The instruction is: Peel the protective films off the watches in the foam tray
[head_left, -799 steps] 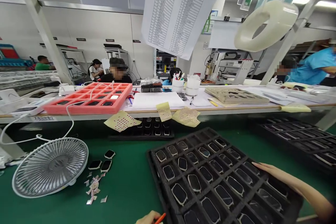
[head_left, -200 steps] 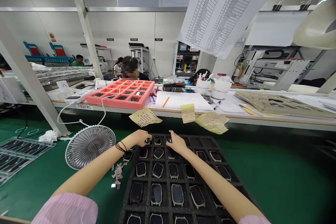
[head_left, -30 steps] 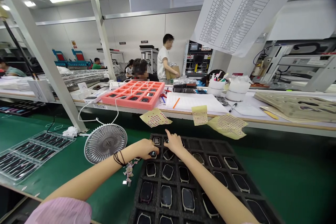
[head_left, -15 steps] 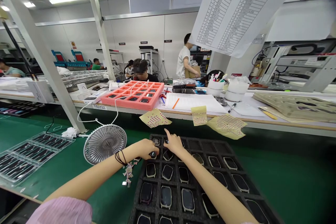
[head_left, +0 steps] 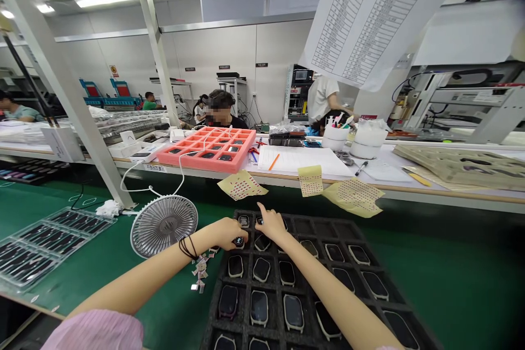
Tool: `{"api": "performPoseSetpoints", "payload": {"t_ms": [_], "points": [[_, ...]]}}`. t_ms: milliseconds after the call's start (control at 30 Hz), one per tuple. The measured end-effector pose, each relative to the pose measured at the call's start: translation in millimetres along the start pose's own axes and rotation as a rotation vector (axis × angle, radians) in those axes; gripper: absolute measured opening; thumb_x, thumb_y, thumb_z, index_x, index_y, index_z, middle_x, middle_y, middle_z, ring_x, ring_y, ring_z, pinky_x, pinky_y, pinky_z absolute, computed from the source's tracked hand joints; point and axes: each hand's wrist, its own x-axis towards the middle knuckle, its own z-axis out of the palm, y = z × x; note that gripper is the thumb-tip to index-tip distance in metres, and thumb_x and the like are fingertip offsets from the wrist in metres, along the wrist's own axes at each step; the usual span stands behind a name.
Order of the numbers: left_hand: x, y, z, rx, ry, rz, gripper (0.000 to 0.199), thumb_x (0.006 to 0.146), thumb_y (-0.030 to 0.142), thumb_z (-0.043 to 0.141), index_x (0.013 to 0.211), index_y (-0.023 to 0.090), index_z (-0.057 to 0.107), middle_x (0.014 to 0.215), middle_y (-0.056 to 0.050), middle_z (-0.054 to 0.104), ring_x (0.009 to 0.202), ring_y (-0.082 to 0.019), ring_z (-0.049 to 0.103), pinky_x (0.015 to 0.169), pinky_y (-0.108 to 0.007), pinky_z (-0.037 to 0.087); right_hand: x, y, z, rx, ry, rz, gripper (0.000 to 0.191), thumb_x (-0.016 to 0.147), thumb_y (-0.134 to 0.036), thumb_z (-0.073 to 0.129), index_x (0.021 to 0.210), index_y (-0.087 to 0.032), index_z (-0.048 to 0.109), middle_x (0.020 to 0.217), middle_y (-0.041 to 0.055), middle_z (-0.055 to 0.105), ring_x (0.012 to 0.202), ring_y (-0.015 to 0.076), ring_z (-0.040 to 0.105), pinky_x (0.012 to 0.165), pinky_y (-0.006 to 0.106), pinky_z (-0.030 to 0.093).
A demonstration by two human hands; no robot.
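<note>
A black foam tray [head_left: 241,299] holds rows of smartwatch bodies with dark screens, one to a pocket. At its far left corner my left hand [head_left: 227,233] has its fingers curled on a smartwatch [head_left: 238,241] with a lit screen, in the second row. Just to the right, my right hand [head_left: 272,226] has its thumb and bent fingers at another lit smartwatch [head_left: 260,220] in the far row, its index finger raised. My fingers partly cover both watches. Between the hands sits a smartwatch [head_left: 244,221] showing light lines on its screen.
A grey fan [head_left: 164,225] stands left of my left forearm, near small loose pieces [head_left: 200,270]. Clear trays [head_left: 49,243] of dark parts lie far left. The raised shelf bears a pink foam tray [head_left: 209,147] and papers [head_left: 303,159]. People work beyond it.
Both hands and the watches stay nearly still. In the background, a standing person in a white shirt has moved to the right.
</note>
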Motion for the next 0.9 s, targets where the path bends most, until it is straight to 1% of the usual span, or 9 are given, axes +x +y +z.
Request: {"api": "performPoseSetpoints", "payload": {"t_ms": [100, 233, 367, 533, 667, 800, 900], "points": [[0.1, -0.2, -0.1, 0.000, 0.002, 0.004, 0.032, 0.070, 0.017, 0.066, 0.101, 0.027, 0.065, 0.084, -0.004, 0.070, 0.081, -0.024, 0.065, 0.065, -0.029, 0.050, -0.7, 0.2, -0.5, 0.006, 0.002, -0.008, 0.068, 0.081, -0.029, 0.056, 0.143, -0.019, 0.031, 0.109, 0.0133, 0.068, 0.106, 0.0281, 0.057, 0.080, 0.035, 0.037], [-0.3, -1.3, 0.9, -0.005, 0.013, 0.009, 0.032, 0.071, 0.019, 0.066, 0.101, 0.028, 0.064, 0.085, -0.003, 0.070, 0.080, -0.023, 0.065, 0.065, -0.028, 0.049, -1.3, 0.3, -1.0, 0.011, 0.007, -0.004, 0.070, 0.080, -0.030, 0.057, 0.143, -0.016, 0.031, 0.108, 0.0144, 0.068, 0.105, 0.0288, 0.057, 0.080, 0.035, 0.037], [-1.0, -1.4, 2.0, -0.004, 0.023, 0.009, 0.032, 0.070, 0.017, 0.067, 0.100, 0.027, 0.064, 0.082, -0.003, 0.069, 0.080, -0.023, 0.065, 0.066, -0.028, 0.049, -1.1, 0.6, -0.4, 0.018, 0.012, -0.010, 0.068, 0.079, -0.029, 0.056, 0.142, -0.018, 0.033, 0.109, 0.0134, 0.068, 0.105, 0.0284, 0.057, 0.080, 0.035, 0.037], [-1.2, -0.8, 2.2, -0.016, 0.040, 0.005, 0.029, 0.072, 0.020, 0.067, 0.099, 0.026, 0.064, 0.086, -0.004, 0.069, 0.081, -0.023, 0.065, 0.066, -0.028, 0.049, -1.2, 1.3, 1.2, 0.017, 0.021, -0.004, 0.066, 0.081, -0.029, 0.056, 0.142, -0.015, 0.033, 0.111, 0.0156, 0.067, 0.106, 0.0289, 0.056, 0.082, 0.036, 0.037], [0.0, -1.3, 3.0, -0.020, 0.037, 0.004, 0.029, 0.069, 0.018, 0.068, 0.097, 0.026, 0.064, 0.082, -0.003, 0.069, 0.078, -0.023, 0.065, 0.065, -0.028, 0.050, -1.7, 1.6, 1.7, 0.016, 0.021, -0.014, 0.065, 0.081, -0.030, 0.055, 0.141, -0.016, 0.034, 0.112, 0.0151, 0.067, 0.107, 0.0285, 0.056, 0.082, 0.036, 0.037], [0.1, -1.9, 2.4, -0.026, 0.033, 0.001, 0.031, 0.070, 0.018, 0.068, 0.100, 0.026, 0.064, 0.085, -0.003, 0.070, 0.081, -0.023, 0.065, 0.066, -0.029, 0.050, -1.6, 1.5, 1.8, 0.016, 0.024, -0.008, 0.068, 0.080, -0.029, 0.056, 0.141, -0.013, 0.032, 0.111, 0.0163, 0.067, 0.107, 0.0294, 0.056, 0.082, 0.036, 0.038], [-0.5, -1.5, 0.5, -0.029, 0.028, 0.002, 0.031, 0.070, 0.019, 0.067, 0.100, 0.027, 0.064, 0.087, -0.003, 0.070, 0.082, -0.023, 0.065, 0.067, -0.028, 0.050, -1.0, 1.4, 2.3, 0.023, 0.024, -0.016, 0.066, 0.080, -0.028, 0.055, 0.141, -0.016, 0.033, 0.110, 0.0145, 0.067, 0.106, 0.0286, 0.056, 0.082, 0.036, 0.038]]}}
